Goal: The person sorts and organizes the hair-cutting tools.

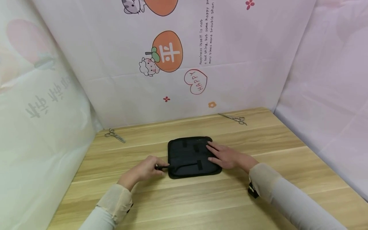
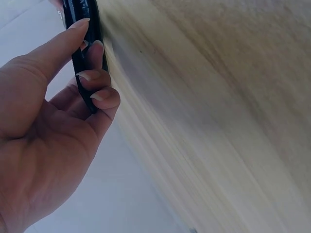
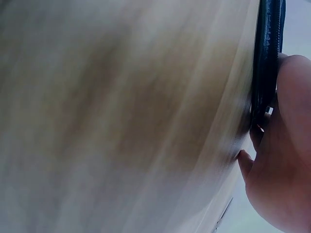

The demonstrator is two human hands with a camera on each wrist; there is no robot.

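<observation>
A black zippered case (image 1: 187, 155) lies flat on the table, with several dark loops on its upper face. At its near left corner my left hand (image 1: 148, 169) pinches a slim black tool (image 1: 161, 167) between thumb and fingers. A thin dark line runs from the tool across the case to a loop; the kind of tool is not clear. In the left wrist view, the curled fingers (image 2: 104, 97) wrap a black bar-like end. My right hand (image 1: 227, 156) rests on the case's right edge with fingers stretched out. In the right wrist view its thumb (image 3: 294, 77) lies along the zipper side.
Hair scissors (image 1: 237, 119) lie at the back right of the wooden table (image 1: 184, 204). Another pair of scissors (image 1: 115, 135), apparently thinning shears, lies at the back left. A printed white cloth (image 1: 238, 64) hangs behind the table, with more cloth on both sides.
</observation>
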